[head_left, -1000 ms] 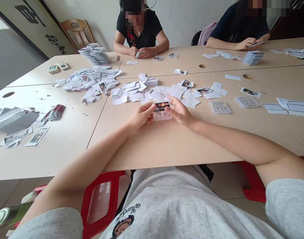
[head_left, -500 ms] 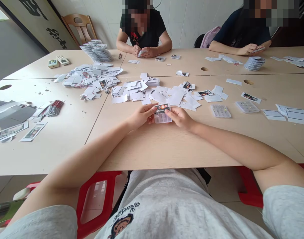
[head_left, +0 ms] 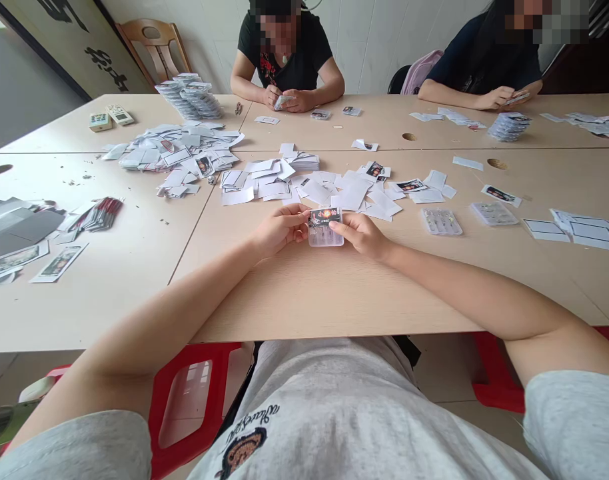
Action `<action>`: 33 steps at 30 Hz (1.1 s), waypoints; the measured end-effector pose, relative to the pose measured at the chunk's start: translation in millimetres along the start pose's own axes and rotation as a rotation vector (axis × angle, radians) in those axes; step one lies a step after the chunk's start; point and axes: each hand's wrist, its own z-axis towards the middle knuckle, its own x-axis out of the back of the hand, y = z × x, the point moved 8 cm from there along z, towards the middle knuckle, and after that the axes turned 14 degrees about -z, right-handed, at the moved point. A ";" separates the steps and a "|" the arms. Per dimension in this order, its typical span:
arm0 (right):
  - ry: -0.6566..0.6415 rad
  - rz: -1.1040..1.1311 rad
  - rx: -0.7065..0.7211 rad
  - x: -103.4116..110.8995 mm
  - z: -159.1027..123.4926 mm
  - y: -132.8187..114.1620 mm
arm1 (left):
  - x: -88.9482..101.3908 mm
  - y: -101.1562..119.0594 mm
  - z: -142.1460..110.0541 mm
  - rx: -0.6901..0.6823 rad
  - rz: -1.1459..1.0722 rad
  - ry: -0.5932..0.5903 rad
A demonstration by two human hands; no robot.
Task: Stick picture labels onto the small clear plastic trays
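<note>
A small clear plastic pack [head_left: 325, 235] with a dark printed card at its top lies at the middle of the wooden table [head_left: 334, 293]. My left hand [head_left: 278, 230] pinches its left edge with curled fingers. On the pack's right edge my right hand [head_left: 359, 234] grips with thumb and fingertips. Just beyond the pack lies a scatter of white paper cards [head_left: 329, 188].
Two clear packs [head_left: 441, 221] [head_left: 495, 213] lie to the right. A large heap of cards [head_left: 177, 152] and stacked packs [head_left: 188, 97] sit far left. Two other people sit across handling cards; another stack [head_left: 508, 125] stands near the right one. Red stools stand under the table.
The dark card has gone from tilted above the pack to seated along its top edge. Both hands stayed on the pack and closed in slightly.
</note>
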 end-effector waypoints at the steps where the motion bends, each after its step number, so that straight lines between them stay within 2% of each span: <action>1: -0.023 0.046 0.006 -1.1 0.5 -1.6 | -1.0 0.0 -0.6 0.002 -0.001 -0.005; 4: -0.067 0.173 -0.009 -2.5 1.8 -4.6 | -4.6 -0.3 -2.4 0.010 0.003 -0.027; 8: -0.052 0.186 -0.036 -1.1 2.5 -5.8 | -7.4 -1.2 -3.5 0.025 0.013 -0.061; 13: -0.117 0.236 0.004 -7.8 1.2 -9.8 | -9.4 -1.3 -3.4 0.035 0.050 -0.073; 21: -0.024 0.106 -0.032 -0.3 -0.1 -0.9 | -11.2 -1.6 -5.2 0.006 0.159 -0.026; 28: -0.114 0.143 0.027 -7.2 -2.0 -6.2 | -12.3 2.1 -5.5 -0.011 0.113 -0.022; 33: -0.148 0.085 0.076 -8.6 -4.3 -12.2 | -15.9 2.3 -7.0 0.005 0.113 -0.031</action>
